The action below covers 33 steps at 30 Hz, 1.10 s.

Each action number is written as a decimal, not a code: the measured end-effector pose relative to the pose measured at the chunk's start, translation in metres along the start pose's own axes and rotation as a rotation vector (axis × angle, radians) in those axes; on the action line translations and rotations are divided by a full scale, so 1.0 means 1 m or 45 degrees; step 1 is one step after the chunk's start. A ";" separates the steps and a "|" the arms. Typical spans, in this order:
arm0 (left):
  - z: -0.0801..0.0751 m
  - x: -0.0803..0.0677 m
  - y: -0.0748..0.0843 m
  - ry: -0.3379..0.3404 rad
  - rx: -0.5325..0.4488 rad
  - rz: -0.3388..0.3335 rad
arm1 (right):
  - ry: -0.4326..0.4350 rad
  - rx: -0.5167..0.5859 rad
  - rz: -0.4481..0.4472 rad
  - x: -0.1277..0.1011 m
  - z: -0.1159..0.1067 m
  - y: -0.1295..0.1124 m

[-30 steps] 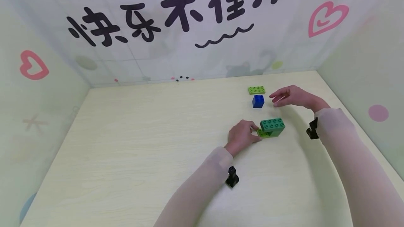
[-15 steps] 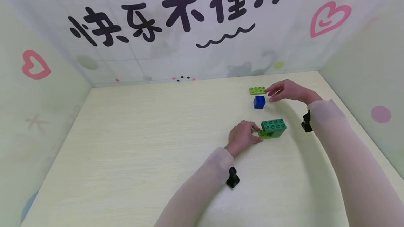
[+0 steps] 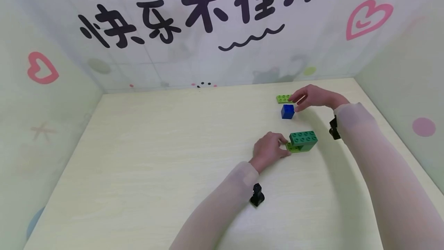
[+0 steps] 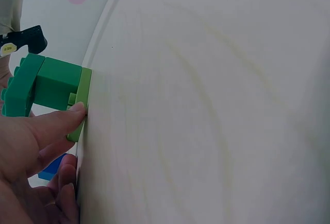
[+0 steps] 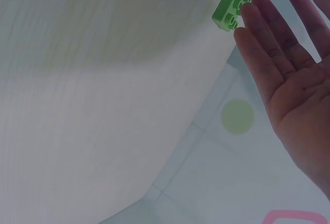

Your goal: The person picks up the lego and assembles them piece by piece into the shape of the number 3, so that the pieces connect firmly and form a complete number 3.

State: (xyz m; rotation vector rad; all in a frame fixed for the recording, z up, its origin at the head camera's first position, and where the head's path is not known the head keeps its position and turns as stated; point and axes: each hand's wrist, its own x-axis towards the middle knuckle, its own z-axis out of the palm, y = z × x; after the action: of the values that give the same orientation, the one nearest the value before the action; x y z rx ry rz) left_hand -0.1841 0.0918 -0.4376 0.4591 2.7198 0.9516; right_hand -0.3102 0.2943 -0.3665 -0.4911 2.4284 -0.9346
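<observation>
My left hand pinches the left end of a lime green toy brick plate between thumb and finger. Built on that plate are a medium green brick and, overhanging on top, a dark green studded brick. Farther back, my right hand hovers with loosely extended fingers beside a blue brick and a second lime plate. Its fingertips overlap that plate's right end in the head view; whether they touch it I cannot tell. The right wrist view shows the bare palm and the plate's studs.
A pale wooden table carries all the bricks. Behind it stands a printed backdrop with dark lettering, and a side wall rises at the right. Black devices are strapped at both wrists.
My right hand has moved left and back, from right of the blue brick to above the lime plate's end. The left hand keeps its hold on the built piece. The head view has shifted slightly.
</observation>
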 end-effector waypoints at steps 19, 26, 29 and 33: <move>-0.003 0.001 0.002 -0.001 0.026 0.017 | -0.046 -0.057 -0.015 0.008 0.008 -0.004; -0.002 0.000 0.002 -0.012 0.020 -0.007 | -0.023 -0.015 -0.010 0.007 0.013 -0.002; -0.001 0.000 0.002 -0.015 0.029 -0.009 | -0.010 -0.001 -0.008 0.007 0.014 0.000; 0.000 0.001 0.001 -0.014 0.036 -0.013 | 0.005 0.011 0.003 0.008 0.015 0.003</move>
State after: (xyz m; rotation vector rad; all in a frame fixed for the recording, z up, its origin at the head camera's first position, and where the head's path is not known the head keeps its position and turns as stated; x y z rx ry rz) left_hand -0.1846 0.0930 -0.4372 0.4538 2.7261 0.9061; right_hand -0.3086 0.2848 -0.3806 -0.4833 2.4273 -0.9453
